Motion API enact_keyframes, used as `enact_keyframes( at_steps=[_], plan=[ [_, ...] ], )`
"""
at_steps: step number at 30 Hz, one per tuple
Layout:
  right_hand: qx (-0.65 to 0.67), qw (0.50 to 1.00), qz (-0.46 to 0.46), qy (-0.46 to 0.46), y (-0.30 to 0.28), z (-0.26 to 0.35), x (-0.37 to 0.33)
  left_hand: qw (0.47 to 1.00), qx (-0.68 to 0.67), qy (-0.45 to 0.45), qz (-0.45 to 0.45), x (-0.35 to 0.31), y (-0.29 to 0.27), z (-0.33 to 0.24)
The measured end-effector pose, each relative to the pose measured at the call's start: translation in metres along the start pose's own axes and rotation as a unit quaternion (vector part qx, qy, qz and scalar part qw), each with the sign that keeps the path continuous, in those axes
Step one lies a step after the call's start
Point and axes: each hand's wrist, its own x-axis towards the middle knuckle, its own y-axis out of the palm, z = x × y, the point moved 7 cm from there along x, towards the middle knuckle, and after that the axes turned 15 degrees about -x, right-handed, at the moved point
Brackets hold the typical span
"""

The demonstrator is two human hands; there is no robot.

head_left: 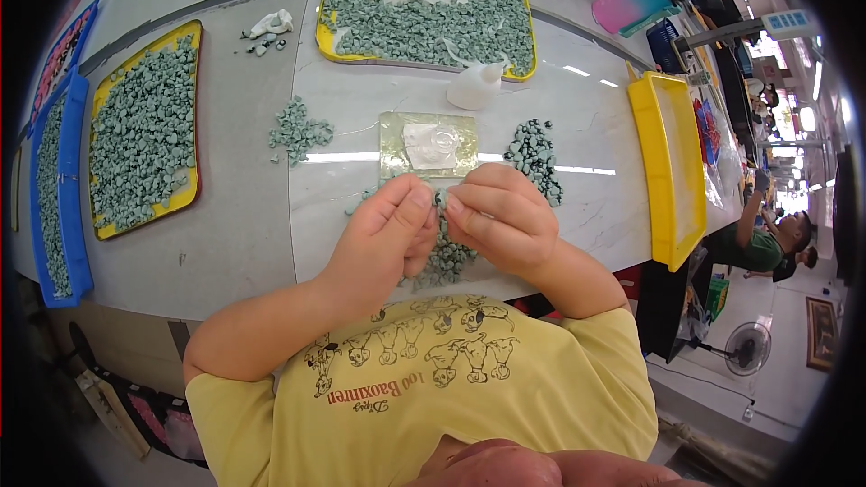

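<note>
My left hand (388, 225) and my right hand (507, 216) meet over the near part of the table, thumbs and fingers pinched together. A small grey-green piece (441, 197) shows between the fingertips, mostly hidden by them. Loose green pieces (449, 263) lie in a heap below my hands. Just beyond my fingertips is a yellowish-green square pad (391, 126) with a crumpled whitish sheet (420, 148) and a small clear round thing on it. Behind the pad stands a white squeeze bottle (474, 88). One green heap (301, 130) lies left of the pad, a darker heap (532, 160) right of it.
A yellow tray (322, 34) of green pieces stands at the back. Another yellow tray (198, 72) and a blue bin (78, 216) hold more at left. At right are a yellow bin (677, 171), a pink-and-blue bottle (627, 4) and, farther off, a person (762, 248) and a fan (749, 348).
</note>
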Motion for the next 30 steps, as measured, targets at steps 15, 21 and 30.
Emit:
enact_keyframes(
  at_steps=[15, 21, 30],
  plan=[
    [0.115, 0.979, -0.014, 0.167, 0.01, -0.011, -0.002, 0.958, 0.23, 0.171, -0.001, -0.007, -0.003, -0.015],
    [0.247, 0.928, 0.148, 0.234, 0.01, -0.038, -0.005, 0.976, 0.191, 0.101, -0.022, -0.002, -0.001, -0.011],
    [-0.032, 0.895, 0.35, 0.273, -0.013, -0.081, -0.041, 0.99, 0.122, 0.008, -0.068, 0.002, -0.002, -0.002]
  ],
)
